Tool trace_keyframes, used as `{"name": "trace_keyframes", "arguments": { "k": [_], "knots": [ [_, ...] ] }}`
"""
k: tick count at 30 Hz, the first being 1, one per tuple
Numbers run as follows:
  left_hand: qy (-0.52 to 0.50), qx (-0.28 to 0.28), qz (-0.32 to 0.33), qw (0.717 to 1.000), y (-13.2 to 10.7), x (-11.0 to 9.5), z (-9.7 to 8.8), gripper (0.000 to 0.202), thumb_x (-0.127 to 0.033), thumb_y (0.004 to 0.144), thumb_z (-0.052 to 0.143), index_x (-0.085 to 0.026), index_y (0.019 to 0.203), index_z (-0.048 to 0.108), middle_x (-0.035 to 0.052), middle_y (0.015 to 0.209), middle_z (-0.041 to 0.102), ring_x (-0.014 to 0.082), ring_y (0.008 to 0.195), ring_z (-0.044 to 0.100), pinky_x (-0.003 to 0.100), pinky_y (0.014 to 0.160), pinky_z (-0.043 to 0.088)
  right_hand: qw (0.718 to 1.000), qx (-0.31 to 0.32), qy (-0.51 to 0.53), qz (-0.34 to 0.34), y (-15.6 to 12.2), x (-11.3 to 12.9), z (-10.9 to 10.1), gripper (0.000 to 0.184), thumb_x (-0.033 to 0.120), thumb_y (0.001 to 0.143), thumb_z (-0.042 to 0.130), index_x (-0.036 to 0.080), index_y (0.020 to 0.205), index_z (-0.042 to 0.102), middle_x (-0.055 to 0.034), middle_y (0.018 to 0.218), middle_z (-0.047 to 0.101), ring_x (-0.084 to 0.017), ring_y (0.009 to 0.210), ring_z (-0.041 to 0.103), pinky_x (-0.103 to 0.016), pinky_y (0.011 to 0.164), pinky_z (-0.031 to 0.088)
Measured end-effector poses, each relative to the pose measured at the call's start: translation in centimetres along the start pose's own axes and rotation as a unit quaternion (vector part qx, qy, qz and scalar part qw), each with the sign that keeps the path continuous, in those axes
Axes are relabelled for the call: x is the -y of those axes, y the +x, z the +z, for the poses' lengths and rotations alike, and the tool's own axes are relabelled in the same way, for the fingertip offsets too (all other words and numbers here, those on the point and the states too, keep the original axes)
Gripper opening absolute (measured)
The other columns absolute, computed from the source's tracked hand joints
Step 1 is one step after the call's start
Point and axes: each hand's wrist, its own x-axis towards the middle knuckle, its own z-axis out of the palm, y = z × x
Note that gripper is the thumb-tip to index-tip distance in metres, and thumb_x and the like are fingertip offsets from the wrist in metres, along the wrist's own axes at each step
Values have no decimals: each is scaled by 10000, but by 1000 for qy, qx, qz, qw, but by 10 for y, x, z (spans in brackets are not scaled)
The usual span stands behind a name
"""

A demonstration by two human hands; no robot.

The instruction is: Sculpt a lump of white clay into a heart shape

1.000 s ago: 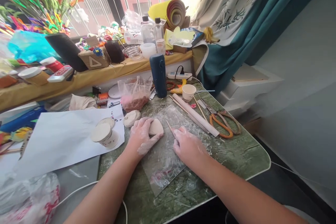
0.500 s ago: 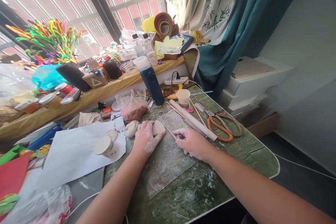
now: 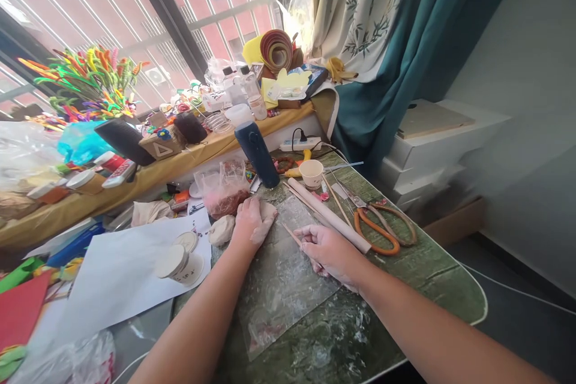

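My left hand (image 3: 250, 223) is closed over a pale lump of clay (image 3: 269, 210) at the far edge of a clear plastic sheet (image 3: 279, 279) on the green table (image 3: 405, 276); most of the lump is hidden under the fingers. My right hand (image 3: 327, 248) rests on the sheet, fingers curled around a thin wooden stick (image 3: 290, 232) that points toward the clay. A second pale clay lump (image 3: 222, 230) lies just left of my left hand.
A white rolling pin (image 3: 328, 215), orange-handled scissors (image 3: 377, 227), a paper cup (image 3: 311, 173), a dark blue bottle (image 3: 257, 153) and a bag of reddish material (image 3: 223, 188) sit beyond the hands. White paper with a tub (image 3: 177, 264) lies left. The table edge curves at right.
The view has tilted up and shifted. My left hand has moved further over the clay lump, covering more of it. My right hand has curled tighter round the stick.
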Motion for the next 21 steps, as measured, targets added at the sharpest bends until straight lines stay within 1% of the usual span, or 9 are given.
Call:
{"name": "trace_keyframes", "arguments": {
  "k": [3, 6, 11, 14, 16, 18, 19, 20, 21],
  "knots": [
    [-26, 14, 27, 999, 6, -1, -3, 354, -411, 927, 646, -179, 1194, 648, 162, 1287, 639, 341, 1196, 594, 495, 1079, 441, 999, -7, 35, -8, -2, 4, 1, 376, 252, 812, 617, 183, 1181, 599, 71, 756, 537, -50, 415, 440, -182, 362, 247],
    [-68, 26, 34, 997, 15, 2, -10, 216, -404, 946, 608, -218, 1029, 678, 113, 1151, 690, 297, 1081, 654, 433, 1018, 479, 998, -18, 64, -7, -3, 7, 2, 386, 264, 775, 631, 181, 1151, 598, 62, 776, 556, -50, 414, 427, -191, 371, 228],
    [-164, -20, -28, 986, 23, 14, -32, 274, -449, 965, 532, -217, 940, 677, 105, 1016, 708, 299, 1048, 657, 440, 994, 481, 996, -29, 82, -3, -2, 9, 3, 458, 264, 731, 617, 180, 1180, 599, 68, 755, 534, -49, 420, 403, -192, 381, 229],
    [-255, -63, -83, 961, 7, 11, -40, 406, -527, 1011, 418, -215, 1069, 673, 97, 1012, 720, 285, 1013, 662, 436, 918, 525, 995, -23, 98, -10, 1, 7, 2, 473, 252, 701, 594, 173, 1166, 620, 72, 708, 513, -68, 455, 400, -191, 392, 234],
    [-333, -60, -107, 935, -14, 3, -40, 539, -592, 1038, 298, -209, 1169, 653, 97, 1032, 733, 263, 945, 690, 395, 785, 568, 994, -24, 99, -29, 2, 6, 0, 422, 267, 704, 594, 167, 1111, 647, 78, 658, 488, -78, 472, 386, -195, 409, 244],
    [-420, -19, -120, 899, -37, -6, -36, 648, -667, 1029, 254, -182, 1168, 661, 101, 991, 738, 232, 824, 706, 341, 656, 568, 994, -34, 80, -62, 2, 7, -2, 375, 298, 734, 613, 158, 1078, 674, 75, 629, 489, -81, 484, 381, -201, 437, 270],
    [-529, 40, -139, 836, -48, -11, -34, 612, -707, 975, 424, -177, 1157, 671, 105, 985, 735, 222, 791, 695, 325, 635, 556, 994, -42, 62, -80, 0, 7, -3, 374, 315, 756, 624, 153, 1088, 686, 66, 636, 514, -82, 494, 394, -207, 455, 294],
    [-596, 85, -149, 784, -58, -15, -32, 547, -670, 904, 612, -183, 1146, 671, 92, 973, 732, 200, 761, 680, 299, 630, 542, 993, -53, 42, -99, -1, 7, -4, 386, 331, 781, 633, 151, 1116, 696, 49, 666, 557, -87, 511, 423, -215, 475, 328],
    [-627, 114, -151, 756, -66, -17, -30, 512, -610, 844, 733, -187, 1125, 672, 79, 960, 731, 183, 744, 668, 278, 625, 526, 991, -68, 16, -116, -4, 8, -5, 400, 345, 809, 636, 153, 1153, 701, 28, 715, 607, -96, 541, 469, -226, 505, 374]
  ]
}}
